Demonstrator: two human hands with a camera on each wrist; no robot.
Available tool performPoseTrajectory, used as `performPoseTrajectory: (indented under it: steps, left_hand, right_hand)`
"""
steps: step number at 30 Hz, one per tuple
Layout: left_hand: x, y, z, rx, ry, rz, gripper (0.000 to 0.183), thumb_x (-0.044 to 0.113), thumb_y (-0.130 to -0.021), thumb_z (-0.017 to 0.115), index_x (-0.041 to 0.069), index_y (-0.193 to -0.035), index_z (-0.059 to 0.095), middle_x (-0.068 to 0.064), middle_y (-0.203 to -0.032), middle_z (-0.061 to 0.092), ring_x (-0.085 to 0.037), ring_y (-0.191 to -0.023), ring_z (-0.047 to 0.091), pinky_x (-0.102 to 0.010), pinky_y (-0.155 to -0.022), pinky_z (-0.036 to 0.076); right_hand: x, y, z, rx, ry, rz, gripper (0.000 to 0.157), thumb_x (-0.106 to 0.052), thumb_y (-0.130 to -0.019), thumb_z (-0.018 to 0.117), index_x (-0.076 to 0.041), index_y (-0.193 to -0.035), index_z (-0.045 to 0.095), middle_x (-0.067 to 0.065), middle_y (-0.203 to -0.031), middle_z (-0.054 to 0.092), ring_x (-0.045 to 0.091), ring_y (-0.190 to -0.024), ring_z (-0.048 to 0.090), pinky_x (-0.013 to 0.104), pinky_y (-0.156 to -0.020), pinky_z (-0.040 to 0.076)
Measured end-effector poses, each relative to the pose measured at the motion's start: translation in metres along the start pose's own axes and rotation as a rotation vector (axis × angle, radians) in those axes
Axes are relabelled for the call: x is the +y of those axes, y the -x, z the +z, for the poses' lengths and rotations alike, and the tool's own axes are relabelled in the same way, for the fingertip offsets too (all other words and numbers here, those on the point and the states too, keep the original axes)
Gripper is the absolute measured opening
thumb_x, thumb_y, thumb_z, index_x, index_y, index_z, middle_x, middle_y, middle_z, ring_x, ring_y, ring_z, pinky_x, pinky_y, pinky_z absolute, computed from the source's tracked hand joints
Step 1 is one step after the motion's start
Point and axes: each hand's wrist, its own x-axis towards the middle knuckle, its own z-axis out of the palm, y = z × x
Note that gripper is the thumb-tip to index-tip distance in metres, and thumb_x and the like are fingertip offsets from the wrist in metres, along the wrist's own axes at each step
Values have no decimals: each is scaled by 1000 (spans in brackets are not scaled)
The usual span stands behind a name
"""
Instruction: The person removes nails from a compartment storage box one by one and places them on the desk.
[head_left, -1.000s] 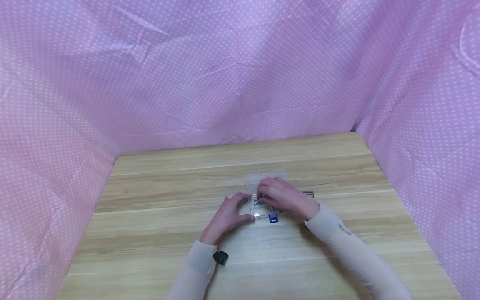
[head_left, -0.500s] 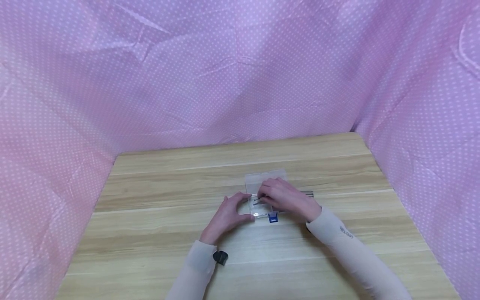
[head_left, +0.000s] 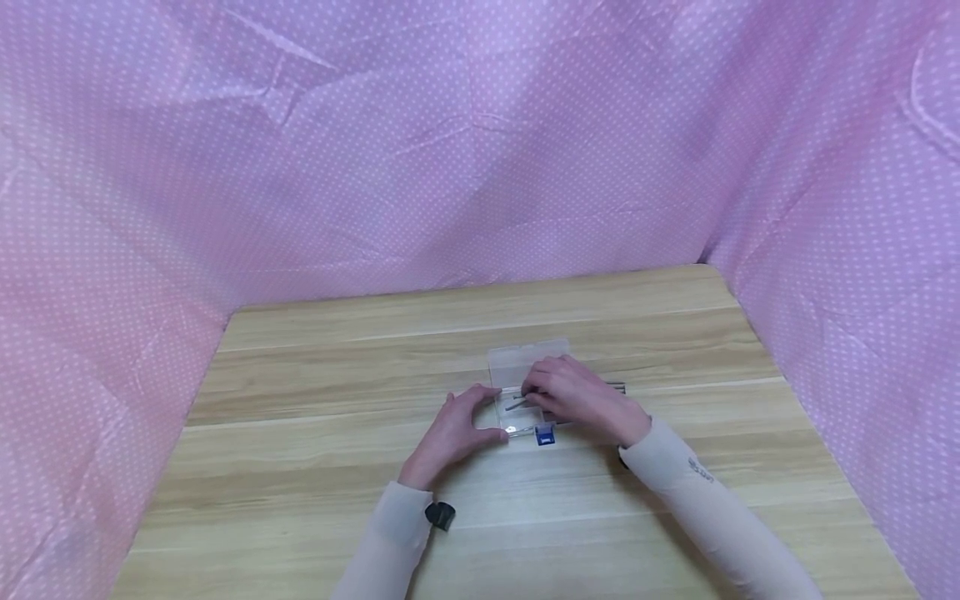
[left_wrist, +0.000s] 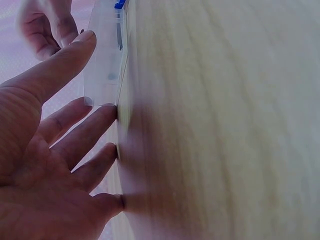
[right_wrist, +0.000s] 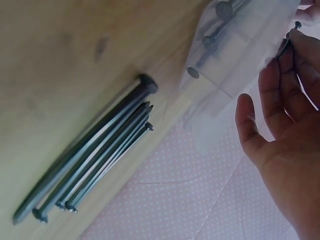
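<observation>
A clear plastic box [head_left: 513, 420] lies on the table with its lid [head_left: 513, 357] swung back and a blue latch [head_left: 545, 435] at its front. My left hand [head_left: 450, 429] holds the box's left end, thumb at the near side and a fingertip at the far side. Above the box, my right hand [head_left: 573, 400] pinches a small dark nail [right_wrist: 298, 24] between thumb and fingers. Several nails lie inside the box; the head of one nail [right_wrist: 193, 73] shows through its wall in the right wrist view. The right hand hides part of the box.
Several long loose nails [right_wrist: 95, 150] lie side by side on the wooden table [head_left: 337, 467], right of the box. Pink dotted cloth [head_left: 480, 150] hangs behind the table and along both sides.
My right hand has shifted slightly to the right over the box, and more of the nails below its fingertips shows. My left hand stays where it was on the box.
</observation>
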Motion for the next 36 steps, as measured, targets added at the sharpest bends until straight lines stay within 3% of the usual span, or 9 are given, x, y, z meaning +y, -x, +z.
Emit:
performPoseTrajectory:
  steps: [7, 23, 36]
  left_hand:
    - [0, 0, -1, -5, 0, -7, 68, 31, -83, 88, 8, -141, 60, -9, -144, 60, -28, -144, 47, -60, -127, 7]
    - [0, -2, -2, -20, -7, -35, 70, 32, -83, 88, 11, -144, 59, -6, -146, 59, -25, -145, 45, -55, -128, 6]
    - [1, -1, -4, -17, 5, -21, 70, 33, -84, 88, 9, -143, 60, -9, -146, 60, -28, -145, 45, -58, -128, 8]
  right_hand:
    - [1, 5, -2, 14, -6, 20, 9, -15, -94, 77, -11, -102, 75, -1, -100, 72, 19, -98, 67, 42, -93, 55]
    - [1, 18, -12, 36, 7, 76, 7, -13, -94, 76, -13, -101, 76, -1, -100, 71, 18, -95, 67, 42, -88, 55]
    - [2, 28, -20, 54, 13, 109, 8, -13, -93, 78, -12, -100, 76, -1, -98, 71, 19, -94, 67, 41, -82, 54]
